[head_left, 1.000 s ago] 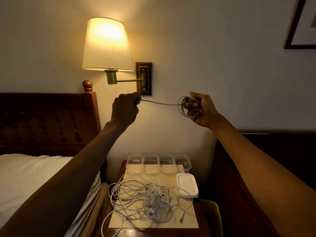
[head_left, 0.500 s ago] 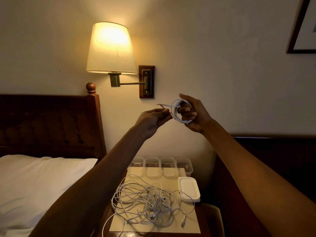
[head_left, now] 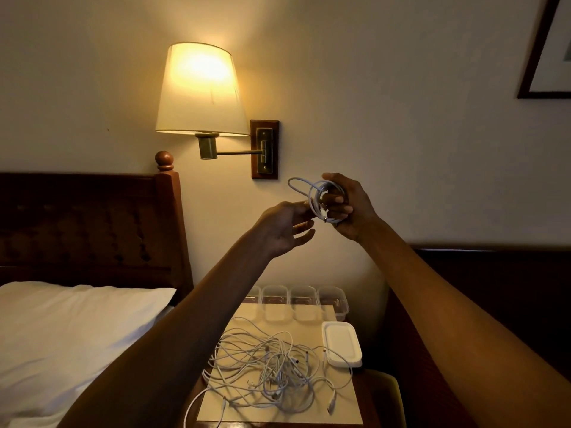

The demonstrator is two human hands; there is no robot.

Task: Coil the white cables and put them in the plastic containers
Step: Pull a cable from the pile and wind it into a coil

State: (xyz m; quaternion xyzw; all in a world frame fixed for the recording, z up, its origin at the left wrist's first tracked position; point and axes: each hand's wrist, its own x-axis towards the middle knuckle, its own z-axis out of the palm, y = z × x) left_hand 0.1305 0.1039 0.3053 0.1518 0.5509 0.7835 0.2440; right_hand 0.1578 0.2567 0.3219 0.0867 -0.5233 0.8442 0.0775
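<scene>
While aloft, right hand (head_left: 352, 208) around cable (head_left: 315, 193)

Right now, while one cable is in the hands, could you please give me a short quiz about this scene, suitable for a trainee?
1. True or false: the right hand grips a coiled white cable.
2. Where is the stack of white lids? A: on the pillow. B: right of the cable tangle. C: on the bed.
3. Fill in: seen from the person, the plastic containers stand in a row ___ the tangle.
Key: 1 true; 2 B; 3 behind.
</scene>
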